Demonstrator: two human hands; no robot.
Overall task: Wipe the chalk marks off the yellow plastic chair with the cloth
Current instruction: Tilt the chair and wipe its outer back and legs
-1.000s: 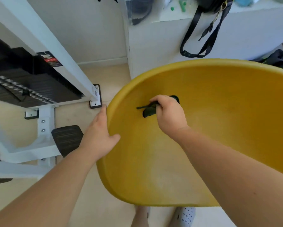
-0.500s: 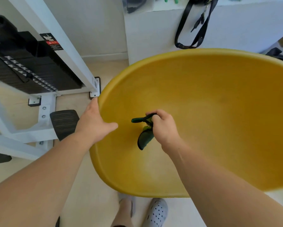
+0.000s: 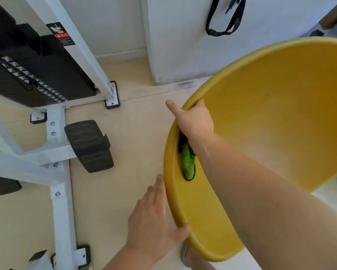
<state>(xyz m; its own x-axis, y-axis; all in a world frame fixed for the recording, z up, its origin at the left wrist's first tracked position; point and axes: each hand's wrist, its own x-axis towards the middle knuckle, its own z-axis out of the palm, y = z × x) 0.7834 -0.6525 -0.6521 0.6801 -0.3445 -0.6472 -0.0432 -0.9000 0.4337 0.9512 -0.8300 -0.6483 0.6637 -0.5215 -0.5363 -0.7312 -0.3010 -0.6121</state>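
Chair wall: cloth perhaps beneath fingers

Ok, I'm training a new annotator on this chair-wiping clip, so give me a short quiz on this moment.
1. True or false: the left hand holds the cloth.
2. The cloth is: A) inside the chair, near its rim; B) outside the chair; C) lying loose with no hand on it.
3. Fill in: the left thumb hooks over the chair's ____.

Key: 1 false, the right hand holds it; 2 A; 3 rim.
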